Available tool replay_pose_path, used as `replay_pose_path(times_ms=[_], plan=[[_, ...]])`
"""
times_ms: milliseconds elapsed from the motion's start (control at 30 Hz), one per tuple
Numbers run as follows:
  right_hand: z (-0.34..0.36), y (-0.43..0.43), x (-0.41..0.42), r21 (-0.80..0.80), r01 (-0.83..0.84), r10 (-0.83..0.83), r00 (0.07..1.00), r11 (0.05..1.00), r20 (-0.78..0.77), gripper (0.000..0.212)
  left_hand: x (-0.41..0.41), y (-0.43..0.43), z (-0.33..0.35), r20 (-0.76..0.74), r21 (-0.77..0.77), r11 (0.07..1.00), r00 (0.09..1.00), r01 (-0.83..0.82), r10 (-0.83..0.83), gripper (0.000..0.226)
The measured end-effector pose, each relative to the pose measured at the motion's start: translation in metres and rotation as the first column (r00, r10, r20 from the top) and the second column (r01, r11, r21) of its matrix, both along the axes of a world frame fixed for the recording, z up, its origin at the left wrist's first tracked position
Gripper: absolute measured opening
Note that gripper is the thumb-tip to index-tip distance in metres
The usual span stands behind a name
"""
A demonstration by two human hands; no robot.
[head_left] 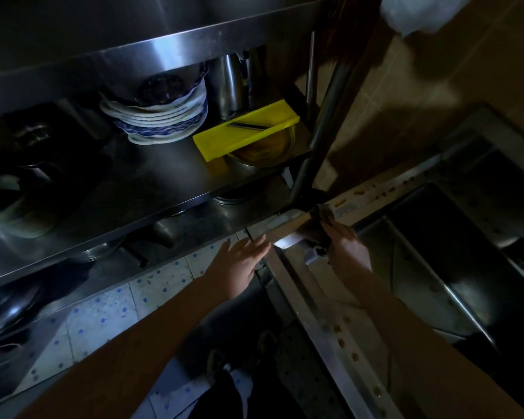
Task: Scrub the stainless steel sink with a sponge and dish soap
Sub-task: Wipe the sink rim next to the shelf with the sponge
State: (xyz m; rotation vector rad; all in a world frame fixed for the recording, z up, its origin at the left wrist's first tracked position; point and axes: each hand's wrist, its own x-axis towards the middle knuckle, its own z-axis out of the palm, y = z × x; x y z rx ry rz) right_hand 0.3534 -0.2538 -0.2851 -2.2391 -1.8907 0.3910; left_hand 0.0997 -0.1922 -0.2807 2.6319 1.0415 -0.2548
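we see the sponge (322,214), a dark pad that is hard to read in the dim light, at the far left corner of the stainless steel sink (330,325), right where the rim meets the foot of the shelf's upright post (318,131). the right hand (345,246) reaches along the rim to it, fingers bent over the pad and holding it down on the metal. the pad shows just beyond the fingertips. the left hand (242,264) is just beside it, outside the sink, with its fingers straight and lying close together and nothing in it. its fingertips are at the outer edge of the same corner, but we cannot tell whether they touch the steel.

the sink rim runs from that corner down toward us and carries a row of small yellowish specks. to the right of the rim the basins drop away into shadow. we make out steel walls and one bright glint, but not what, if anything, lies inside.

on the steel shelf rack (164,182) to the left, a stack of blue-and-white plates (161,122) holds a dark bowl on top. near it, a yellow slicer (248,131) lies tilted across a metal bowl (263,152), covering part of its mouth, and a tall metal jug (229,86) stands behind them. the left end of the shelf and the tier below hold dark pots and pans that we cannot tell apart. below the hands is a pale tiled floor (103,313) with blue dots.
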Motion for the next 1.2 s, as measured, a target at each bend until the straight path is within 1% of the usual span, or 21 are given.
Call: replay_pose_path(times_ms=[33, 67, 100, 200, 267, 300, 467, 533, 600, 633, 667, 700, 767, 800, 833, 867, 933, 967, 1033, 1100, 1200], plan=[[0.001, 0.004, 0.007, 0.052, 0.014, -0.014, 1.000, 0.999, 0.004, 0.027, 0.000, 0.000, 0.000, 0.004, 0.007, 1.000, 1.000, -0.001, 0.001, 0.061], [0.002, 0.010, 0.013, 0.067, 0.065, -0.064, 0.998, 0.996, -0.017, 0.021, 0.001, -0.001, 0.000, 0.012, 0.011, 1.000, 1.000, -0.007, 0.007, 0.061], [0.003, 0.015, 0.022, 0.071, 0.136, -0.133, 0.990, 0.988, -0.041, 0.024, 0.001, -0.001, 0.001, 0.019, 0.015, 1.000, 1.000, -0.013, 0.012, 0.061], [0.004, 0.032, 0.043, 0.115, 0.272, -0.259, 0.959, 0.955, -0.118, 0.046, 0.003, -0.003, 0.002, -0.001, 0.037, 0.999, 1.000, -0.003, 0.003, 0.061], [0.008, 0.037, 0.039, 0.106, 0.376, -0.352, 0.916, 0.921, -0.193, 0.047, 0.005, -0.003, 0.004, -0.022, 0.046, 0.999, 1.000, 0.002, -0.001, 0.060], [0.006, 0.036, 0.035, 0.090, 0.394, -0.369, 0.905, 0.915, -0.211, 0.046, 0.005, -0.003, 0.005, -0.018, 0.048, 0.999, 1.000, -0.004, 0.005, 0.059], [-0.007, 0.021, 0.008, 0.163, 0.280, -0.239, 0.943, 0.946, -0.230, 0.040, 0.013, -0.001, 0.006, 0.058, 0.129, 0.991, 0.998, -0.037, 0.030, 0.044], [-0.008, 0.012, -0.003, 0.138, 0.207, -0.165, 0.951, 0.969, -0.262, 0.038, 0.020, 0.001, 0.006, 0.069, 0.134, 0.990, 0.997, -0.048, 0.039, 0.044], [-0.011, 0.006, -0.012, 0.132, 0.130, -0.097, 0.968, 0.983, -0.233, 0.037, 0.027, 0.003, 0.005, 0.058, 0.127, 0.990, 0.997, -0.053, 0.046, 0.046], [-0.015, 0.005, -0.013, 0.147, 0.077, -0.047, 0.979, 0.986, -0.197, 0.041, 0.031, 0.004, 0.004, 0.042, 0.130, 0.990, 0.998, -0.050, 0.044, 0.047], [-0.020, 0.003, -0.012, 0.180, -0.021, 0.040, 0.994, 0.983, -0.099, 0.047, 0.034, 0.006, 0.004, 0.028, 0.139, 0.989, 0.999, -0.046, 0.042, 0.048], [-0.024, 0.001, -0.009, 0.160, -0.124, 0.129, 0.991, 0.979, -0.026, 0.054, 0.037, 0.007, 0.005, 0.025, 0.149, 0.988, 0.999, -0.045, 0.042, 0.048], [-0.027, -0.002, 0.000, 0.018, -0.240, 0.239, 0.970, 0.971, 0.048, 0.064, 0.042, 0.009, 0.009, 0.041, 0.166, 0.985, 0.998, -0.046, 0.039, 0.047], [-0.028, -0.002, 0.008, 0.003, -0.271, 0.270, 0.960, 0.963, 0.080, 0.069, 0.044, 0.010, 0.011, 0.043, 0.180, 0.983, 0.998, -0.045, 0.038, 0.047], [-0.029, 0.000, 0.015, 0.016, -0.278, 0.276, 0.957, 0.960, 0.089, 0.071, 0.046, 0.011, 0.011, 0.044, 0.197, 0.979, 0.998, -0.045, 0.037, 0.047], [-0.028, 0.004, 0.021, 0.027, -0.261, 0.259, 0.964, 0.965, 0.059, 0.069, 0.048, 0.012, 0.010, 0.051, 0.206, 0.978, 0.998, -0.044, 0.034, 0.048], [-0.023, 0.013, 0.032, 0.091, -0.169, 0.175, 0.982, 0.981, -0.072, 0.056, 0.051, 0.014, 0.007, 0.073, 0.205, 0.978, 0.997, -0.041, 0.027, 0.048], [-0.022, 0.016, 0.038, 0.155, -0.134, 0.151, 0.983, 0.979, -0.102, 0.051, 0.052, 0.014, 0.006, 0.074, 0.203, 0.978, 0.997, -0.039, 0.025, 0.048], [-0.019, 0.018, 0.051, 0.240, -0.110, 0.125, 0.991, 0.964, -0.049, 0.047, 0.055, 0.015, 0.005, 0.060, 0.203, 0.978, 0.998, -0.036, 0.024, 0.051], [-0.020, 0.024, 0.067, 0.237, -0.084, 0.093, 0.995, 0.968, -0.029, 0.050, 0.059, 0.017, 0.004, 0.056, 0.196, 0.980, 0.998, -0.037, 0.026, 0.053], [-0.020, 0.038, 0.091, 0.185, 0.064, -0.049, 0.995, 0.981, -0.084, 0.049, 0.066, 0.021, 0.001, 0.075, 0.161, 0.986, 0.997, -0.035, 0.024, 0.051]])
